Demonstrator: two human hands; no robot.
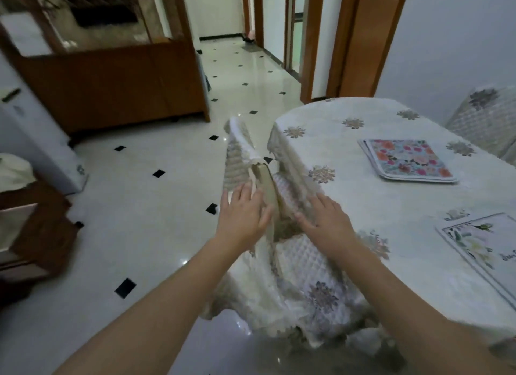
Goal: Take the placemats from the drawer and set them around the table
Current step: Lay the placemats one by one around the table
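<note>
- While both hands are busy with the chair (251, 162) tucked against the near-left edge of the surface (377, 207), no placemat is being carried.
- Left hand (243, 212) lies open, fingers spread, flat against the chair's covered backrest; right hand (326, 221) is likewise open and spread, pressing on the quilted cover beside the tablecloth's edge. Neither hand grips anything that can be made out.
- A stack of floral placemats (409, 160) sits on the surface well beyond the chair, toward the far side; several edges show, so more than one mat remains in the pile.
- One pale floral placemat (485, 243) already lies at the near-right edge of the surface, partly cut off by the frame.
- By my reading, the step in hand is shifting or straightening the chair to reach this seat, with laying-out partly done.
- Next move likely calls for releasing the chair, reaching across to the stack, peeling off the top mat alone, and laying it square to the surface's edge in front of the chair.
- No drawer can be identified with certainty from this view.
</note>
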